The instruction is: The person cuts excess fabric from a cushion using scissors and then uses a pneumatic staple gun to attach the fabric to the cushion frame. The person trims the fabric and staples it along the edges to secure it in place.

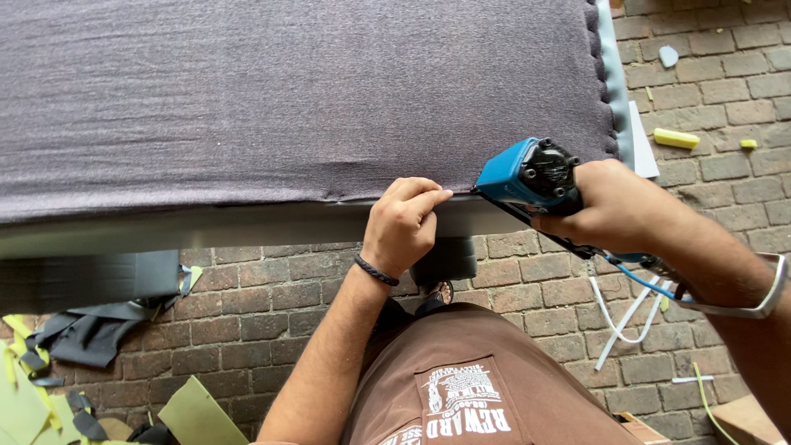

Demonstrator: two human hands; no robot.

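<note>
Right hand (614,206) wrapped around blue staple gun (527,175), nose at lower edge of grey fabric panel (288,99). Left hand (401,224), fingers curled, pinches fabric edge just beside nose. Brick floor (725,91) below.

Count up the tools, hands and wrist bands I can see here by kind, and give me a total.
Blue staple gun: 1
Hands: 2, left hand pinching the purple fabric edge, right hand gripping the gun
Wrist bands: 2, black bracelet and silver bangle
Total: 5
</note>
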